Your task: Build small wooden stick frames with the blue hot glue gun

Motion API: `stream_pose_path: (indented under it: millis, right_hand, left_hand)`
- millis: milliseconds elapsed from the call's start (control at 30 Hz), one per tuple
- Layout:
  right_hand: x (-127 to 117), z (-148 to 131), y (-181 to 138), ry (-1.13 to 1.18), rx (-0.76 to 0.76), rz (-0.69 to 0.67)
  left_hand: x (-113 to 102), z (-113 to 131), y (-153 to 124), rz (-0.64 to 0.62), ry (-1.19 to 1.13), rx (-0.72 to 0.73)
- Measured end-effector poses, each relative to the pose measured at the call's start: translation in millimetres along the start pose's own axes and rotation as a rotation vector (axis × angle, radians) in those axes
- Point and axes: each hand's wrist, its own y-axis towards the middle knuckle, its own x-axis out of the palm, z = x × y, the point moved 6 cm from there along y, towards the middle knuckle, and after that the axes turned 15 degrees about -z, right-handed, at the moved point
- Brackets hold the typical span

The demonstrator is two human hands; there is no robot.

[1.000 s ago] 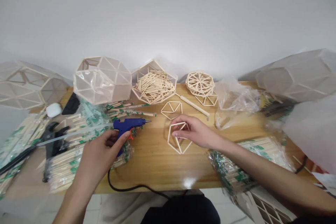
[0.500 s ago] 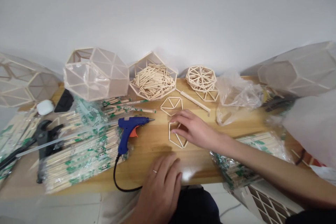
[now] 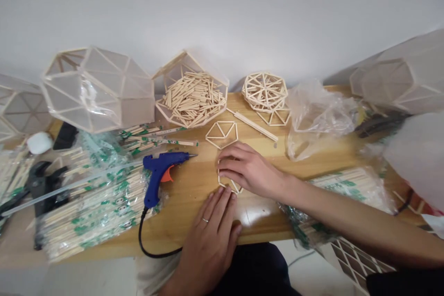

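A small wooden stick frame (image 3: 236,187) lies flat on the table, its upper part covered by my right hand (image 3: 248,169). The fingers of that hand are bent and closed over the frame, their tips at its left side. My left hand (image 3: 213,229), with a ring on one finger, lies flat and open at the table's front edge. Its fingertips reach the frame's lower edge. Just behind is a second stick frame (image 3: 222,134) with triangles inside. To the left, a blue glue gun (image 3: 157,171) with an orange trigger lies on its side, nozzle pointing right.
Cut sticks (image 3: 196,99) fill a faceted bowl at the back. Stacked stick frames (image 3: 265,92) and long sticks (image 3: 255,125) are nearby. Bagged chopsticks (image 3: 93,212) lie left, another pack (image 3: 343,189) right. A plastic bag (image 3: 319,111) and large faceted shape (image 3: 100,88) stand behind.
My left hand has moved up, its fingertips now at the frame's lower edge. My right hand's fingers have closed down over the frame. The camera view has shifted slightly.
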Motion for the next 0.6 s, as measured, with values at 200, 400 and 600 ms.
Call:
stream_pose_path:
  millis: [200,400,600]
  right_hand:
    - [1.2,3.0,0.3,0.031,0.016,0.011]
    - [0.4,3.0,-0.1,0.043,0.024,-0.009]
    - [0.7,2.6,-0.7,0.027,0.027,-0.03]
  left_hand:
    - [2.0,-0.6,-0.6,-0.021,-0.026,0.0]
    - [4.3,-1.7,0.9,-0.063,-0.043,0.0]
    - [5.5,-2.1,1.3,-0.078,-0.027,-0.006]
